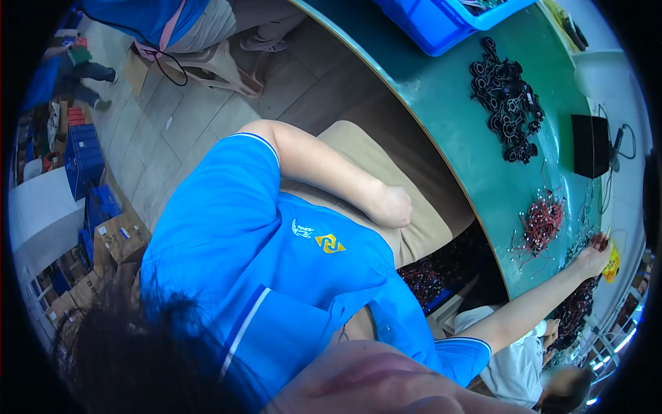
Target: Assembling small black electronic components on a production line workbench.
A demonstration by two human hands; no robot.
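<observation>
My left hand (392, 206) is a closed fist over my lap, against the beige trousers (372, 155). Its fingers curl out of sight, so I cannot see if anything is inside. My right arm stretches across the green table (441, 127). At its far side my right hand (593, 258) has bent fingers closed around something small and dark that I cannot make out. Beside that hand lie a yellow item (611, 265) and a pile of dark red and black wired pieces (574, 312). A tangle of red wires with pale ends (543, 222) sits nearer on the table.
Black ring-shaped parts (507, 103) form a heap on the table. Past them stand a blue bin (431, 27) and a black box (591, 146). A co-worker in pale clothing (514, 362) sits close on my right; another person (158, 24) sits at the upper left.
</observation>
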